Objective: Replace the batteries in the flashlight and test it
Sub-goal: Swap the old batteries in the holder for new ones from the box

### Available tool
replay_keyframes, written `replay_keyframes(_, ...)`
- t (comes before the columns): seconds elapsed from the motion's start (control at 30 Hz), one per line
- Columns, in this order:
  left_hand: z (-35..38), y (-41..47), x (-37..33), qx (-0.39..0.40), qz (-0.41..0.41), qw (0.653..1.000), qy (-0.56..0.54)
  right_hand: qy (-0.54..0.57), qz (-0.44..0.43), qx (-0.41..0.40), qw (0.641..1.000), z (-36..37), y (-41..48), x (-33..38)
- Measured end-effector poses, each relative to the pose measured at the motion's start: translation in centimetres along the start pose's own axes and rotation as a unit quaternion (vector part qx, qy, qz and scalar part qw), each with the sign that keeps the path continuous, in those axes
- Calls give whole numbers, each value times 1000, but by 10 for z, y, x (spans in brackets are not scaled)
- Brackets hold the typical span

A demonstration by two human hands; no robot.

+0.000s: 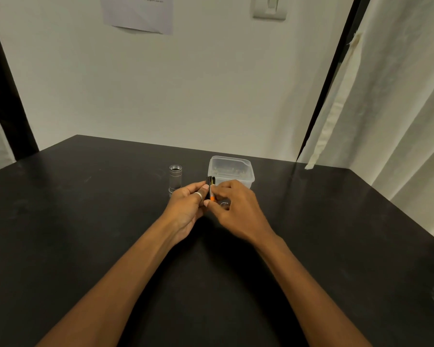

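- At mid-table, over the black table (pixel 85 221): both hands meet just in front of a clear plastic container (pixel 232 171).
- Left hand (pixel 186 209): fingers and thumb curled round a black battery holder (pixel 208 184), held roughly upright. There is a silver ring (pixel 198 195) on one finger.
- Right hand (pixel 236 209): fingertips pinch a battery (pixel 211 196) with an orange end, set against the open side of the holder. Whether it is fully seated cannot be told.
- Flashlight body (pixel 175 180): silver, standing upright on the table with its open end up, just left of the hands and well left of the container. Neither hand touches it.
- A small round metal part (pixel 224 204) lies on the table under the right hand's fingers, mostly hidden.
- The container's contents are blurred.
- Back wall: a sheet of paper (pixel 138 13) and a light switch (pixel 269 8). A pale curtain (pixel 386 96) hangs at right.
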State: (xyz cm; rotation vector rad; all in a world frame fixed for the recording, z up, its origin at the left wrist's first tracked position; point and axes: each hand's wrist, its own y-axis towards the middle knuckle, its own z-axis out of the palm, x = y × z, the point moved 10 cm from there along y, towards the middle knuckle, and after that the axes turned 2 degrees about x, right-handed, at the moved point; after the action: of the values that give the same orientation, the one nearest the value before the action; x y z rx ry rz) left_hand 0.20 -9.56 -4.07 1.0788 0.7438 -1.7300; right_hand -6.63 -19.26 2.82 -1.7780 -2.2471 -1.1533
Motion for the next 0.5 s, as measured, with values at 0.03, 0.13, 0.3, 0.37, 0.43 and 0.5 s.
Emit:
replay_keyframes(0.03,-1,0,0,-3,-2,1000,0,-4,-5,17,1000,2,0,0)
replay_keyframes(0.13,3,-2,2,17,-10,1000,2,8,0,-7,1000,-5,0,-4)
replay_keyframes(0.3,10,-4,3,37,-19,999,6,146,102,-46,983,-13,-2,-25)
replay_keyframes(0.37,12,-5,3,44,-25,999,0,180,136,-34,974,-11,0,-33)
replay_keyframes(0.43,14,-6,3,59,-29,998,-10,212,161,-16,964,-9,0,-40)
replay_keyframes(0.5,18,-8,2,77,-31,996,-19,283,188,-3,941,-6,0,-48)
